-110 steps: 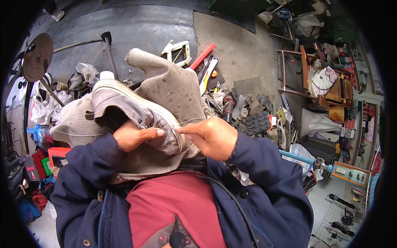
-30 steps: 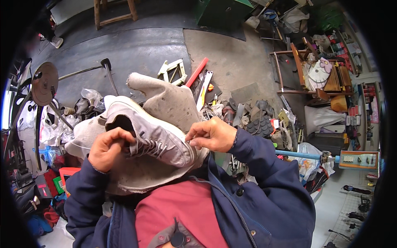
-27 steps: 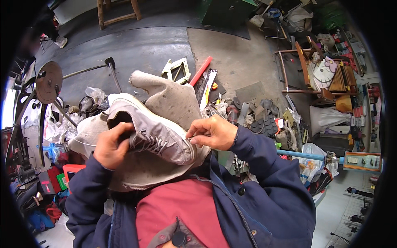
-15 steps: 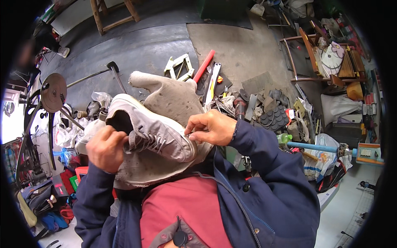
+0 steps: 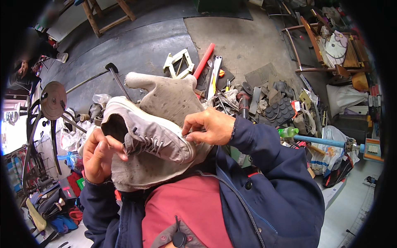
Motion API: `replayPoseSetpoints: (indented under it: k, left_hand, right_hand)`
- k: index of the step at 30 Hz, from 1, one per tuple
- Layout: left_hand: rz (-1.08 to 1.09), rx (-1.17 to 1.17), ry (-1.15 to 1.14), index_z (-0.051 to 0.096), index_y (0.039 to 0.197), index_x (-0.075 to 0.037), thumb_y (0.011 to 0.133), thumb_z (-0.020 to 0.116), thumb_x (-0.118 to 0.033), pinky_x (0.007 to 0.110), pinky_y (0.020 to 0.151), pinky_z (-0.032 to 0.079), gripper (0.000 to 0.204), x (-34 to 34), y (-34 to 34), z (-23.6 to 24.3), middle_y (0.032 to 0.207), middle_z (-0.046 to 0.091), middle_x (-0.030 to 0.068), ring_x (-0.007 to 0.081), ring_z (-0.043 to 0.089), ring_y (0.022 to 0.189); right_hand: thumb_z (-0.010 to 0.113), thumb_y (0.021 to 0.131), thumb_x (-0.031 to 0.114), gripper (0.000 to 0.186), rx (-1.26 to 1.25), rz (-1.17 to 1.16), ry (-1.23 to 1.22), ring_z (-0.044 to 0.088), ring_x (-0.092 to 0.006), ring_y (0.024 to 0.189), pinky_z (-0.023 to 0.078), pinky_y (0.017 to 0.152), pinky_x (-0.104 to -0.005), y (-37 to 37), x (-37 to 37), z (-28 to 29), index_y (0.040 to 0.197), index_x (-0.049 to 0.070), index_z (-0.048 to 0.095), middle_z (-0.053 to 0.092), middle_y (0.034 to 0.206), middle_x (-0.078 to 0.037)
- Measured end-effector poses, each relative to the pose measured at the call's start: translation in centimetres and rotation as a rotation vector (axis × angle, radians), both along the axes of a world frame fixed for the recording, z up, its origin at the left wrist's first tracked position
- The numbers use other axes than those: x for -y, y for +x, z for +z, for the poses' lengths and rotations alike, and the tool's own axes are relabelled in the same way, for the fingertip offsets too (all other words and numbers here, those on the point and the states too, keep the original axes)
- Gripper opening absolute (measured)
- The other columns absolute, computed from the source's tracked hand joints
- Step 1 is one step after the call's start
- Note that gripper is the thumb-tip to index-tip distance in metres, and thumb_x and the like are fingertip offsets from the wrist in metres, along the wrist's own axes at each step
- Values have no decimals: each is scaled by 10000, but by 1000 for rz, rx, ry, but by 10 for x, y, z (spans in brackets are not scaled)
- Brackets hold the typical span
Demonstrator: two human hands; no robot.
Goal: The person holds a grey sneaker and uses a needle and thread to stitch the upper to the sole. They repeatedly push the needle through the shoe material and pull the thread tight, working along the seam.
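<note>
A grey lace-up shoe with a whitish sole lies on its side across a worn grey cloth over my lap, its toe to the right. My right hand is at the sole edge near the toe, thumb and forefinger pinched together; whatever is between the fingertips is too small to make out. My left hand is beside the shoe's opening and tongue, fingers partly bent and apart, with nothing visible in them.
Ahead lie a red tube, a pale angular frame and a heap of rubber scraps. A round metal wheel on a dark stand is at the left. A green bottle and blue pole are at the right.
My left hand has loosened from its pinch by the tongue and moved slightly left, its fingers parting. My right hand stays at the toe's sole edge. The view has shifted slightly.
</note>
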State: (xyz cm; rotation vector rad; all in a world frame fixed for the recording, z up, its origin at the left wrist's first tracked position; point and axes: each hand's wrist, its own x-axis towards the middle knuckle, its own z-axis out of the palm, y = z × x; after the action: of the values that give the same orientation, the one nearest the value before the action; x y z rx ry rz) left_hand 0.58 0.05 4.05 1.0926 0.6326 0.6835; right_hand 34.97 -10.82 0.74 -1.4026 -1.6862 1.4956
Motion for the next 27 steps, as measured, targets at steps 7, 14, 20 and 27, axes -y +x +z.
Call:
replayPoseSetpoints:
  k: [7,14,20,27]
  left_hand:
    - [-183,-495,295,653,1116,32,1038,600,-318,286,843,472,363,-16,10,-14,1009,679,47,118,595,914]
    - [-485,-544,-193,662,1246,19,818,763,-666,255,660,400,815,-10,51,-2,889,639,8,95,532,762]
    - [-493,-307,-464,631,1346,46,852,838,-405,322,952,502,700,16,92,2,1210,708,101,194,651,1066]
    - [-425,-170,-547,574,1405,62,891,806,-243,370,1110,464,641,33,102,-4,1356,668,142,253,630,1250]
  right_hand:
    - [757,925,152,210,-66,30,-1,655,-153,698,529,700,-330,12,5,-6,1088,34,697,711,776,-95]
    - [747,940,114,197,-176,60,26,712,-156,766,554,753,-302,24,5,-17,1109,30,691,748,829,-91]
    - [747,949,109,205,-136,95,-26,725,-136,801,566,763,-293,36,6,-16,1125,23,685,771,879,-100]
    - [751,949,109,165,-39,131,63,688,-165,638,518,631,-301,49,7,-8,1082,39,682,717,717,-96]
